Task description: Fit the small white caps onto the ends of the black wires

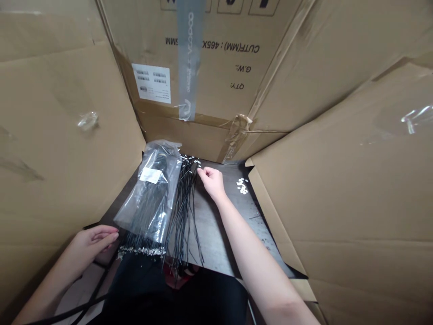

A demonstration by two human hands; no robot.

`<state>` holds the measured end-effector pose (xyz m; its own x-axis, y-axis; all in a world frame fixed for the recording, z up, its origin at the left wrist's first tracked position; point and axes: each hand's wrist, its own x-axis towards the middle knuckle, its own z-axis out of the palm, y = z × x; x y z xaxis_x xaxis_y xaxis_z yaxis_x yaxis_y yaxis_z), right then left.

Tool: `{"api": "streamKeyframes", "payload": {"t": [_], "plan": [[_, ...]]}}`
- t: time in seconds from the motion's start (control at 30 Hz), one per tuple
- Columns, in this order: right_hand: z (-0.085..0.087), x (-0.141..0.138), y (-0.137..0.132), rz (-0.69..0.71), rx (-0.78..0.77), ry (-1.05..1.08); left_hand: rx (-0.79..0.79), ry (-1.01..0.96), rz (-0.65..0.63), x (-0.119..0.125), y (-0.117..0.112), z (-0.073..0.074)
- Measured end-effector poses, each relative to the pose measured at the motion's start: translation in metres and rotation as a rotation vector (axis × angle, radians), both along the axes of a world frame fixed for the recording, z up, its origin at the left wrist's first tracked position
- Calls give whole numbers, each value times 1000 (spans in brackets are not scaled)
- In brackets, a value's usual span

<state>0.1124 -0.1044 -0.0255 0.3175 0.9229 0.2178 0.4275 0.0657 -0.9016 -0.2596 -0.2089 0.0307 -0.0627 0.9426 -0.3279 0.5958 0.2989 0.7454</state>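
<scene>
My right hand (211, 181) reaches the top of a loose bundle of thin black wires (182, 212) and seems to pinch it near its upper ends, where small white tips fan out. To the left lies a clear plastic bag (150, 189) full of similar black wires, with a white label on it. A row of silvery wire ends (142, 250) sticks out at its lower end. My left hand (94, 241) rests next to that lower end, fingers slightly apart, holding nothing.
The bag and wires lie on a dark metal tabletop (219, 225), with a small heap of white bits (241, 185) at right. Cardboard sheets (321, 135) wall the table on three sides. Black clothing (169, 289) and a black cable (67, 311) lie below.
</scene>
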Motion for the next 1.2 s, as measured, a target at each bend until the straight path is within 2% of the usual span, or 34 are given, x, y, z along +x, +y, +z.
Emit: {"api": "streamKeyframes", "payload": {"t": [0.1, 0.2, 0.37, 0.47, 0.63, 0.73, 0.93, 1.03, 1.13, 1.2], "plan": [[2, -1, -2, 7, -2, -27, -93, -68, -4, -3, -2, -1], [1, -1, -2, 10, -9, -32, -100, -49, -9, -7, -7, -1], [0, -1, -3, 10, -14, -40, 22, -33, -19, -10, -18, 2], [0, -1, -3, 6, -18, -40, 115, -37, -34, -9, -25, 11], [2, -2, -4, 6, -19, -40, 20, -44, -231, -11, -34, 35], [1, -3, -3, 7, -11, -31, 44, -51, -318, -15, -35, 45], [4, -4, -4, 18, 26, -67, 157, 25, -258, -19, -33, 48], [15, -20, -11, 144, 112, -137, 215, 84, -280, -18, -30, 46], [31, -53, -31, 404, 245, -254, 252, 85, -349, -12, -28, 46], [39, -81, -50, 631, 313, -353, 270, 86, -365, -8, -27, 48]]}}
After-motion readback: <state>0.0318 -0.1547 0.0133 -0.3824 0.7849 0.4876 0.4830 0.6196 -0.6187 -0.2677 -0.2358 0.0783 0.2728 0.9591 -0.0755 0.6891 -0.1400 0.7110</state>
